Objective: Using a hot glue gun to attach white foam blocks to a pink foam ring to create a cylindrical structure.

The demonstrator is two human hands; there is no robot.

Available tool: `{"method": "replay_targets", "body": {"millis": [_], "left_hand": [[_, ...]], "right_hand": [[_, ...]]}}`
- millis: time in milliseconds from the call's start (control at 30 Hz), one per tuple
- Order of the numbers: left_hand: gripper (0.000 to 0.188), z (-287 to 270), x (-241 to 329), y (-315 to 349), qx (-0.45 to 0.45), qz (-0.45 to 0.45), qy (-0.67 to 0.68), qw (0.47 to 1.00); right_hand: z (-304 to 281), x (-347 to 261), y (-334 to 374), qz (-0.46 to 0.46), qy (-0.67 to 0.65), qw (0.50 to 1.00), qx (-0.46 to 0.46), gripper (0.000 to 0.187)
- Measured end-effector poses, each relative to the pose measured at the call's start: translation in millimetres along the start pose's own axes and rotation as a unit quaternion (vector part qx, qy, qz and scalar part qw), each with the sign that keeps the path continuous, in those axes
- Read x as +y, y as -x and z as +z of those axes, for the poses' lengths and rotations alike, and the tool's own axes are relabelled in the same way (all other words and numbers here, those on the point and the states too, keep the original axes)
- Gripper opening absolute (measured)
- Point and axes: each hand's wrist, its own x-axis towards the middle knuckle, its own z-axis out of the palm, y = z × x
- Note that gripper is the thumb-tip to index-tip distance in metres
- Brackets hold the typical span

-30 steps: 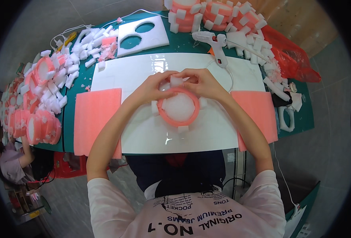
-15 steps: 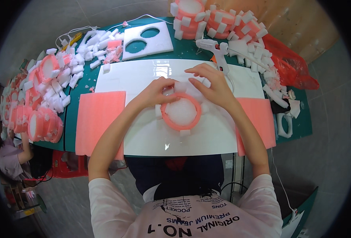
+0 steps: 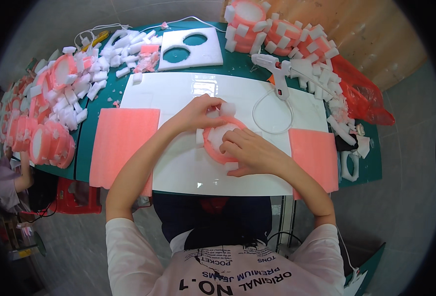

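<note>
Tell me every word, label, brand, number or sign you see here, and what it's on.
Pale shirt: large dark and blue printed lettering, upside down here; I won't copy the wording.
Same shirt, higher in the picture: finer printed lines, too small to read.
White glue gun: no readable lettering.
Pink foam ring: no lettering visible.

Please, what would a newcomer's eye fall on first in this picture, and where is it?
Probably the pink foam ring near the middle of the glossy white board, with the left hand at its far side and the right hand over its near right. Then perhaps the bright red plastic bag at upper right, and the big heap of pink and white foam pieces at left.
</note>
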Motion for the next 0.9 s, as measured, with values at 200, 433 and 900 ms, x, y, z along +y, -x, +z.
{"method": "replay_targets", "body": {"millis": [200, 433, 900], "left_hand": [[0.047, -2, -12, 3, 0.009, -0.012, 0.013, 1.000], [0.046, -6, -11, -1, -0.006, -0.058, 0.060, 0.997], [0.038, -11, -9, 3, 0.014, -0.063, 0.077, 0.995]], "right_hand": [[22, 2, 1, -0.043, 0.082, 0.985, 0.143, 0.044], [18, 5, 6, -0.006, 0.101, 0.979, 0.175, 0.044], [22, 19, 8, 0.037, 0.049, 0.983, 0.172, 0.053]]}}
